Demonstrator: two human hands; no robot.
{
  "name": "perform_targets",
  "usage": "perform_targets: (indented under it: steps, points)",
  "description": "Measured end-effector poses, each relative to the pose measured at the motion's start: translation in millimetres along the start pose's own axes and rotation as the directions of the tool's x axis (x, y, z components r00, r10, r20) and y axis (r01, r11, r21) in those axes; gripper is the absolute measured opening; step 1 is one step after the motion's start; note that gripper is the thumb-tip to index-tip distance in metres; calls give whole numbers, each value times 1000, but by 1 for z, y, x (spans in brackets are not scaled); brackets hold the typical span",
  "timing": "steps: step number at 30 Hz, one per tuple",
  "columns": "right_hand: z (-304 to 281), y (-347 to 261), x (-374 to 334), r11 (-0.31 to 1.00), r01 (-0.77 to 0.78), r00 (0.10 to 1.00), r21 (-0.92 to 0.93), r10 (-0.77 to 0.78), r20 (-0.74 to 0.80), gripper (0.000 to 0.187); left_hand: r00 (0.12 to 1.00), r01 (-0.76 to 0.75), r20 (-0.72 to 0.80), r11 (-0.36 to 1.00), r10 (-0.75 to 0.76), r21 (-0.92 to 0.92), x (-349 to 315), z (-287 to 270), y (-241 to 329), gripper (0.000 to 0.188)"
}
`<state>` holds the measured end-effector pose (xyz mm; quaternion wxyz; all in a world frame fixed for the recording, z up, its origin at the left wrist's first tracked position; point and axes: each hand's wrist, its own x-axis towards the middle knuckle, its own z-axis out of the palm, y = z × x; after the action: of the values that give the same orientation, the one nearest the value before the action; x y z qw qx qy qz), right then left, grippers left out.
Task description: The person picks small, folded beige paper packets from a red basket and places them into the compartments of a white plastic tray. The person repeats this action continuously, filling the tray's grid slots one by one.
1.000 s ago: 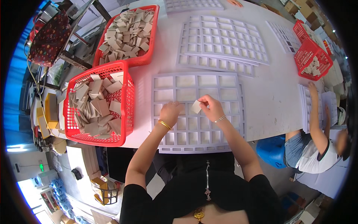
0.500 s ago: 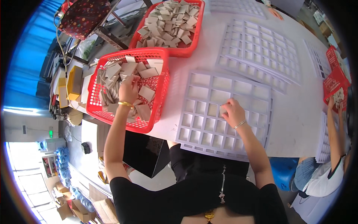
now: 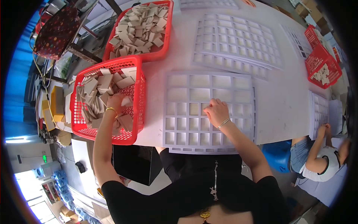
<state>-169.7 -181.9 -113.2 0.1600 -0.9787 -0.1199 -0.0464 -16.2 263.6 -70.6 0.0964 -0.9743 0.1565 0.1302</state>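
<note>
My left hand (image 3: 115,103) reaches into the nearer red basket (image 3: 138,100), with a gold bangle on its wrist. Its fingers are closed at a pale flat tile (image 3: 127,101), among many loose beige-grey tiles (image 3: 90,86). Over the middle of a white grid tray (image 3: 201,95), my right hand (image 3: 217,112) has its fingers pinched together above a small cell. What they hold, if anything, is hidden beneath the fingers. Just left of them, one cell (image 3: 194,109) looks beige, unlike the whiter cells around it. The tray lies near the table's front edge, on another like it.
A second red basket (image 3: 168,35) full of tiles stands behind the first. More grid trays (image 3: 242,41) overlap at the back of the white table (image 3: 287,108). At right are more red baskets (image 3: 323,67) and a co-worker (image 3: 320,162) handling trays. A black box (image 3: 136,162) sits below the table edge.
My left hand has drawn nearer to me within the basket, a tile at its fingertips. My right hand stays over the same area of the tray. The whole view has shifted.
</note>
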Motion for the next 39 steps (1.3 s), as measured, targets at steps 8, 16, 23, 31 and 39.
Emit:
perform_targets:
  steps: [8,16,23,31,39]
  points:
    - [-25,-5,27,847,-6,995,531,58,-82,33,715,-386,-632,584,-299,-714,-21,-94,82,41]
    - [-77,-22,52,91,23,995,996,-101,-13,59,947,-173,-187,-74,263,-982,-29,-106,244,27]
    - [-63,51,42,310,-239,881,920,468,71,37,974,-216,-218,40,-61,-976,23,-94,268,21]
    - [-35,89,48,318,-46,715,947,672,-191,28,939,-340,-200,667,280,-663,65,-29,280,17]
    - [-24,72,69,264,-118,780,957,622,-75,27,889,-442,-340,773,308,-455,67,-23,293,13]
